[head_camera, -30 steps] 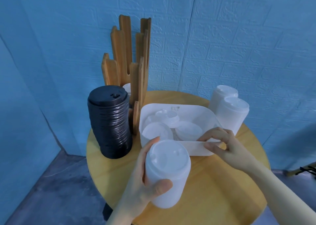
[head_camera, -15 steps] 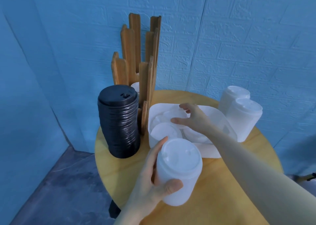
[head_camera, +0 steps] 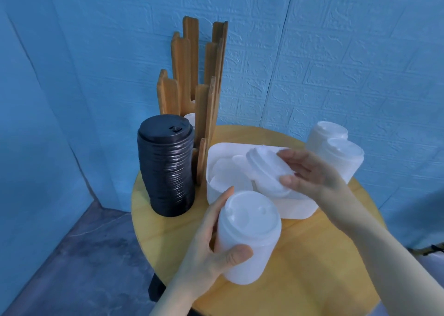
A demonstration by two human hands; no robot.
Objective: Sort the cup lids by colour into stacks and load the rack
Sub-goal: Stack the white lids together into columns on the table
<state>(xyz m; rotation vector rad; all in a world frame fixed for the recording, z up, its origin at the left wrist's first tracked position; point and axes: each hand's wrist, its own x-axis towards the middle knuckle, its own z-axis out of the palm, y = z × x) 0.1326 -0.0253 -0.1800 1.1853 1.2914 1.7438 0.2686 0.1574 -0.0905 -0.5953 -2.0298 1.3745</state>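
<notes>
No legible writing; left grip (head_camera: 211,251) around white stack (head_camera: 247,239), right grip (head_camera: 310,174) pinching white lid (head_camera: 269,169).

The one camera sits on the person's head, close above the round table (head_camera: 312,255), and looks forward and down toward twelve o'clock, where the blue wall (head_camera: 336,63) stands behind it.

Soft, even, bluish light; wide-angle bending at edges, slight motion blur throughout.
</notes>
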